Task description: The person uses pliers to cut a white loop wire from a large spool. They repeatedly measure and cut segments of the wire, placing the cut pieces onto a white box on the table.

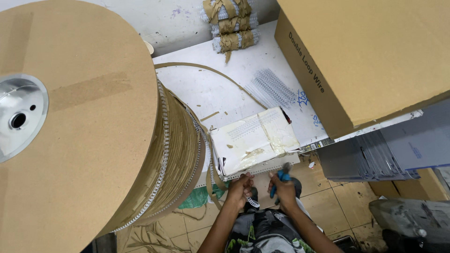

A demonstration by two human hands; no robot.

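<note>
A big cardboard spool [79, 117] wound with white double-loop binding wire and brown paper strip fills the left of the view. A strand of that wire [211, 168] runs off it to the front edge of a worn white block [253, 140] on the table. My left hand [240, 188] pinches the wire strip just under that edge, and a short piece hangs below my fingers. My right hand [282, 187] is closed around blue-handled cutters [282, 175] whose jaws point up at the block's edge.
A large brown carton [361, 56] sits at the right on the white table [211, 89]. Loose wire combs [274, 88] lie mid-table, taped bundles [232, 23] at the back. Grey sheets [375, 159] are stacked at the right, above a tiled floor [337, 201].
</note>
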